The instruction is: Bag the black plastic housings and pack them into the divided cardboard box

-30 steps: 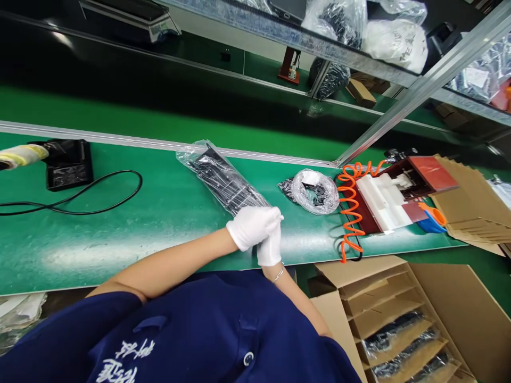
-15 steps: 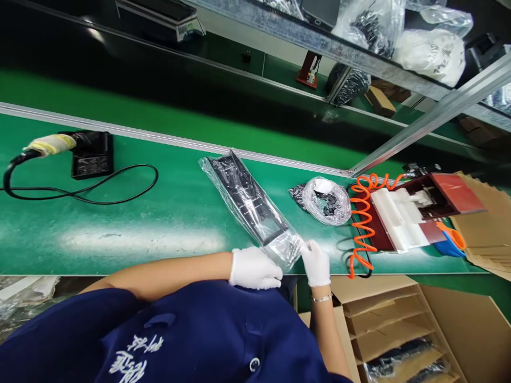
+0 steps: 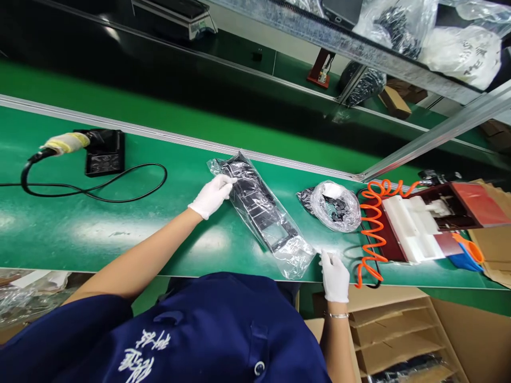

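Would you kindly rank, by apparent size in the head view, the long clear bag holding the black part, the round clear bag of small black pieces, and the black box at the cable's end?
1. Long clear plastic bag with the black part, clearly largest.
2. Round clear bag of small black pieces and black box: they look alike, so I leave them unranked.

A black plastic part (image 3: pixel 259 205) is wrapped in a shiny, crinkly clear bag (image 3: pixel 293 258); white cloth gloves (image 3: pixel 211 196) are worn; the green table (image 3: pixel 120 234) is smooth and shiny.
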Tool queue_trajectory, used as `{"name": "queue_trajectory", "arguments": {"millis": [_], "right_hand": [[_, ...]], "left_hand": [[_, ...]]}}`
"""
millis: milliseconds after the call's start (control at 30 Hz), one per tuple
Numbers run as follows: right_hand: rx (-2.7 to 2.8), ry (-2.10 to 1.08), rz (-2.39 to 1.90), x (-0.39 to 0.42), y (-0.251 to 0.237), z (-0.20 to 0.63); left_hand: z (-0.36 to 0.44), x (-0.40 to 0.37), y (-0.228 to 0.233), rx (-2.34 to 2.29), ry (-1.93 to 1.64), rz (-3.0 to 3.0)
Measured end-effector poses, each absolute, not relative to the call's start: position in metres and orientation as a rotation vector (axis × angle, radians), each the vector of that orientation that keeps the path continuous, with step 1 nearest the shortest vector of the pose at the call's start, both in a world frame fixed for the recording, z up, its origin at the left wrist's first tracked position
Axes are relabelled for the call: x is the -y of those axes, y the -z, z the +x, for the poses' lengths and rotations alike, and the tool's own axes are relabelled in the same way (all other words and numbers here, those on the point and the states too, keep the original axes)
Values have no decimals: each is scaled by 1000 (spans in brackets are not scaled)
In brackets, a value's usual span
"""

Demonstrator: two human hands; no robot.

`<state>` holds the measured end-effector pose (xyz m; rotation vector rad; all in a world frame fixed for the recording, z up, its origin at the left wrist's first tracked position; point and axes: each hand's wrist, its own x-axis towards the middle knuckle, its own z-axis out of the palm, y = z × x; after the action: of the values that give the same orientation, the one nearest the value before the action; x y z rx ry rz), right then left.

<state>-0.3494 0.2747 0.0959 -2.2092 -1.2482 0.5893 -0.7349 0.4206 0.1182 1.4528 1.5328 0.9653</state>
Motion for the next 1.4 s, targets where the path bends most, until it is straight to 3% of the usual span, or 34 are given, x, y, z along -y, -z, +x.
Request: {"name": "queue_trajectory", "arguments": {"millis": [300, 567, 767, 900, 1033, 1400], "right_hand": [[1260, -641, -2329, -279, -102, -350], [1202, -579, -2220, -282, -113, -357], [1149, -655, -1823, -316, -139, -383], [1413, -1125, -1772, -349, -140, -418], [1570, -1517, -1677, -359, -124, -445], [1377, -1502, -1524, -294, -117, -420]], "left_hand": [[-711, -382, -122, -1625, -606, 1861], [-694, -339, -110, -1291, -445, 2317], [-715, -339, -106, -1428, -891, 1938], [-729, -369, -93, -1680, -1218, 1170], [-738, -391, -82, -1569, -1344, 745], [-722, -389, -136, -1050, -1426, 812]]}}
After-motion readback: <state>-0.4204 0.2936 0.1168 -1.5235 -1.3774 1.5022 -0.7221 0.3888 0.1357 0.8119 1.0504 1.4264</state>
